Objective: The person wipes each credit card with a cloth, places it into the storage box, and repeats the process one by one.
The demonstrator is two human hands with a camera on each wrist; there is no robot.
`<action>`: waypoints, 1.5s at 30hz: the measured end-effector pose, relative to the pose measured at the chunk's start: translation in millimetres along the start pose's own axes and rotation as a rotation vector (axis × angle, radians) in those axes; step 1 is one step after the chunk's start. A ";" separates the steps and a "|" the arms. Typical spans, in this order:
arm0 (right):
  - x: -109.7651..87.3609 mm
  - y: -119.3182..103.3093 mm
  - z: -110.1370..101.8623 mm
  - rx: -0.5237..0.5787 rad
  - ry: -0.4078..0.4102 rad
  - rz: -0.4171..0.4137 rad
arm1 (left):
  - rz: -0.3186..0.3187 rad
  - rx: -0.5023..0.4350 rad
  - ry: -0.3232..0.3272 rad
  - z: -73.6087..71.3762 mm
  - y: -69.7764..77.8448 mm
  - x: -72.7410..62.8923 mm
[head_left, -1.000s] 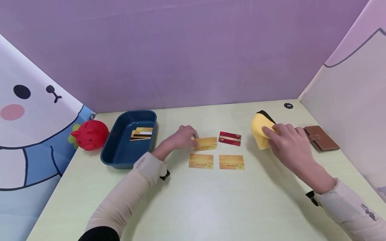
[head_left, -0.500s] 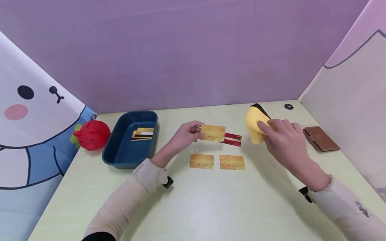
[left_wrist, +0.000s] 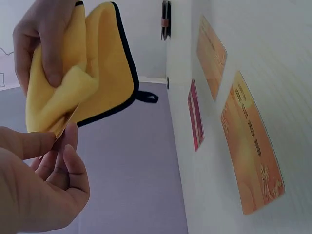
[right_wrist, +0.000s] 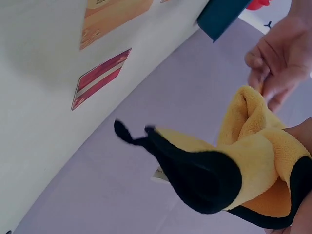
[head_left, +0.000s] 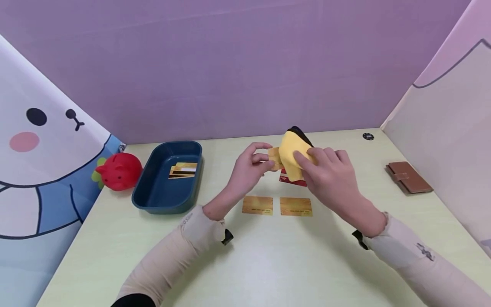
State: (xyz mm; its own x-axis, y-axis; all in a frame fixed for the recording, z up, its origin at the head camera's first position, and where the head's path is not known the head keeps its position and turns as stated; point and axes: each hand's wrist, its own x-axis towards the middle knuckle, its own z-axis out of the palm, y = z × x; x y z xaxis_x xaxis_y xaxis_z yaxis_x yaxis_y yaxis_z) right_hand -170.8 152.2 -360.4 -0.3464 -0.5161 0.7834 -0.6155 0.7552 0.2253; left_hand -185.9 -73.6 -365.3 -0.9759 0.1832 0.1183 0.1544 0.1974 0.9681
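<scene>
Between thumb and fingers, my left hand [head_left: 249, 168] pinches a gold bank card [head_left: 274, 158] by its left end, raised above the table. My right hand [head_left: 330, 179] grips a folded yellow cloth [head_left: 291, 153] with black edging and a hanging loop. The cloth wraps over the card's right part and hides it. Below them a red card [head_left: 291, 178] with a pale stripe lies on the table, partly covered by the cloth in the head view. Two more gold cards, a left one [head_left: 258, 205] and a right one [head_left: 296, 207], lie side by side nearer the front.
A blue tray [head_left: 140, 204] on the left holds several cards [head_left: 182, 170]. Beside it sits a red piggy bank [head_left: 119, 171]. Over on the right lie a brown wallet [head_left: 409, 177] and a black poker chip [head_left: 368, 136]. A purple backdrop [head_left: 245, 72] rises behind the table.
My left hand has lifted the gold card off the table and moved it right and up. My right hand has brought the yellow cloth left, onto the card.
</scene>
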 end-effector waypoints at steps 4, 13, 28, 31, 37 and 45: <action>1.0 -0.8 6.6 -0.033 -0.011 -0.019 | 0.003 -0.039 0.006 0.9 2.6 -2.6; -8.8 22.4 11.7 -0.065 -0.013 0.071 | 0.026 -0.032 0.041 -10.8 1.2 -6.2; 5.7 -3.4 -2.2 0.004 0.036 -0.001 | 0.070 0.033 0.069 -4.4 2.7 -4.8; 7.2 -8.1 1.0 -0.004 0.020 -0.016 | 0.075 0.006 0.046 -1.1 5.8 -5.5; 1.9 -2.8 5.4 -0.031 -0.050 -0.001 | 0.076 0.001 0.021 -3.1 6.1 -8.6; -15.5 21.7 7.6 -0.050 -0.078 0.098 | 0.111 0.061 0.087 -18.1 1.2 -12.1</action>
State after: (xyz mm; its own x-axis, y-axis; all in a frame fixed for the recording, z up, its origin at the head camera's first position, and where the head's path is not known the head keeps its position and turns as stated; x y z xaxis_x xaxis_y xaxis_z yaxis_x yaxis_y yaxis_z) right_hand -184.2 173.5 -372.1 -0.4585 -0.4671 0.7560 -0.5406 0.8218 0.1799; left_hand -176.7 -93.0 -361.5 -0.9616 0.1235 0.2449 0.2684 0.2393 0.9331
